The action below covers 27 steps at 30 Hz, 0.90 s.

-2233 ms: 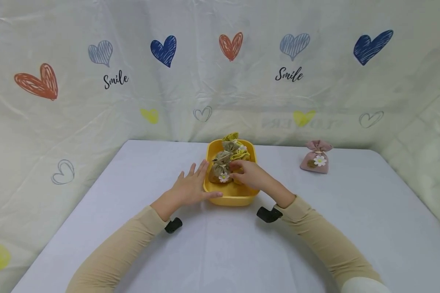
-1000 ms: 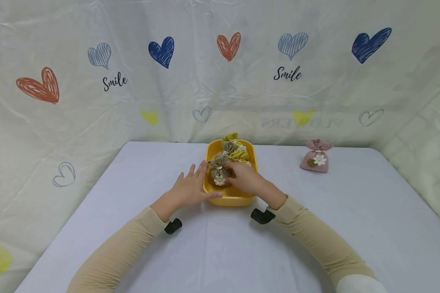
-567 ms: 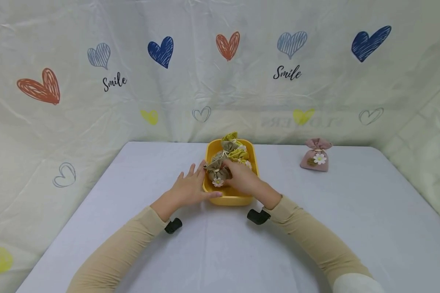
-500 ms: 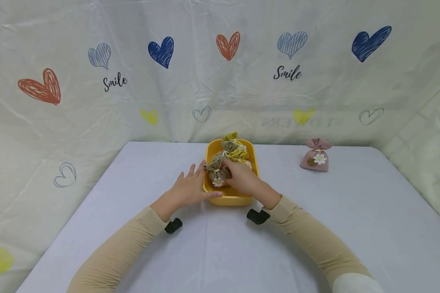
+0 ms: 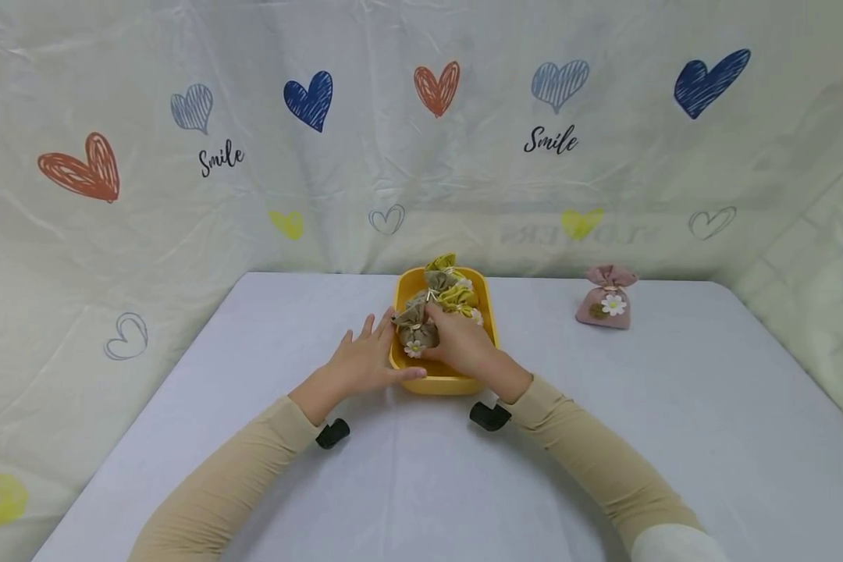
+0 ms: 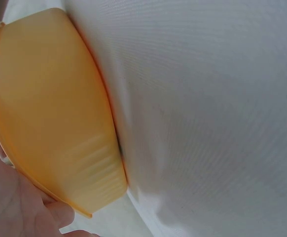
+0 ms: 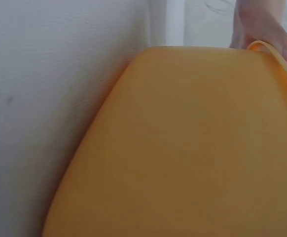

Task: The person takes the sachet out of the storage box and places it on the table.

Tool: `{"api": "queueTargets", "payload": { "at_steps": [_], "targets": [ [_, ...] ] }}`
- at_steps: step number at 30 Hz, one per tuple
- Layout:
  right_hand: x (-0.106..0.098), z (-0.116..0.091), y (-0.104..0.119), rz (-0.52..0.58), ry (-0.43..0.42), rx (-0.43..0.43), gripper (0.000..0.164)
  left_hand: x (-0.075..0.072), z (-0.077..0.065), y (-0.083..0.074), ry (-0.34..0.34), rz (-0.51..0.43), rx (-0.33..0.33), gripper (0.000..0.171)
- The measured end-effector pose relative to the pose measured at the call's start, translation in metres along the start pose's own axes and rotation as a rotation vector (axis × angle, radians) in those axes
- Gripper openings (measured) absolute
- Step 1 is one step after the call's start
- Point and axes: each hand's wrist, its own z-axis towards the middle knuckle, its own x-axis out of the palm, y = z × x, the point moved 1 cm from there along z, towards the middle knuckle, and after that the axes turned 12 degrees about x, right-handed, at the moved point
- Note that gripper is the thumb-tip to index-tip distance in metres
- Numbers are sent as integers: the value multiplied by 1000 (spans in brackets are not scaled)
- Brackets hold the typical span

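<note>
A yellow plastic basin (image 5: 444,386) stands at the table's far middle with several small drawstring pouches inside. My left hand (image 5: 361,363) lies spread along its left rim, thumb over the front corner; the left wrist view shows those fingers (image 6: 59,213) at the basin's edge. Reaching in from the right, my right hand (image 5: 467,343) holds a grey-brown pouch (image 5: 418,334) with a white daisy against the left wall. Behind it are another grey-brown pouch (image 5: 441,281) and yellow pouches (image 5: 459,297). The basin's wall (image 7: 183,148) hides my right hand in the right wrist view.
To the right, a pink drawstring pouch (image 5: 604,306) with a daisy stands near the back edge of the white-covered table (image 5: 709,390). A white curtain (image 5: 478,179) printed with hearts hangs behind the table.
My right hand has moved left inside the basin, bringing the grey-brown pouch toward the left wall and tilting it. My left hand has stayed on the rim.
</note>
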Motion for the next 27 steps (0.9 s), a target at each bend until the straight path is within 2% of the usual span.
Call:
{"api": "queueTargets", "payload": {
  "at_steps": [5,10,15,20,27],
  "targets": [
    [-2,1,-5,93,7,13,51,0,0,-1,-9,-16,0,111],
    [-5,2,-13,274,57,25,46,-1,1,-1,-26,-17,6,108],
    [-8,2,-21,407,100,38,43,-1,1,-1,-21,-20,3,108],
    [-16,0,-27,478,119,60,42,-1,1,-2,1,-28,-12,111],
    [-27,-1,-35,508,133,94,41,0,0,0,-3,-27,-20,113]
  ]
}}
